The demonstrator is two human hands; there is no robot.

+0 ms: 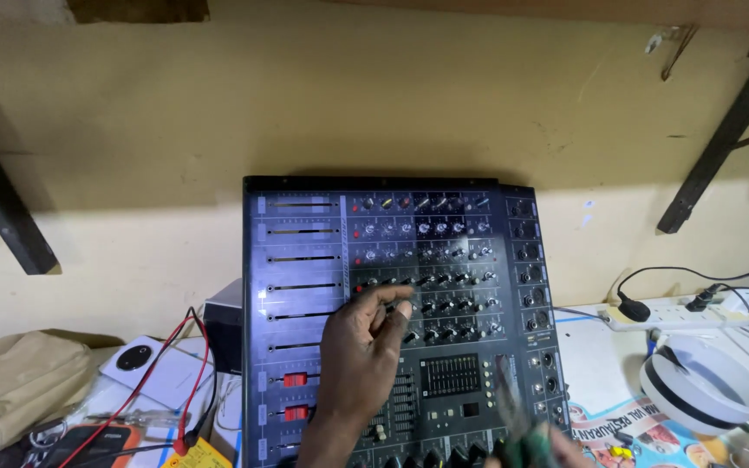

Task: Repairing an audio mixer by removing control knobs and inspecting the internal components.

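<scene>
We see an audio mixer (392, 321) standing on edge against the yellow wall (374, 95), its panel facing us and its long axis running from six to twelve o'clock. Our left hand (361, 355) lies on the panel near the middle, fingers reaching toward one o'clock into the rows of small black knobs (448, 303). The thumb and forefinger close together at a knob, though we cannot tell whether they truly pinch it or only touch it. The knob field spreads from the fingertips toward twelve and three o'clock; the long fader slots (305, 258) lie toward ten o'clock.

Our right hand (556, 451) barely shows at the five o'clock corner of the mixer, blurred, closed around a green-handled tool (517, 433) whose tip points up toward the panel. The left hand is plainly the nearer one to the knobs.

Red probe leads (192, 373) trail at eight o'clock, and a white power strip (678, 314) sits at three o'clock.
</scene>
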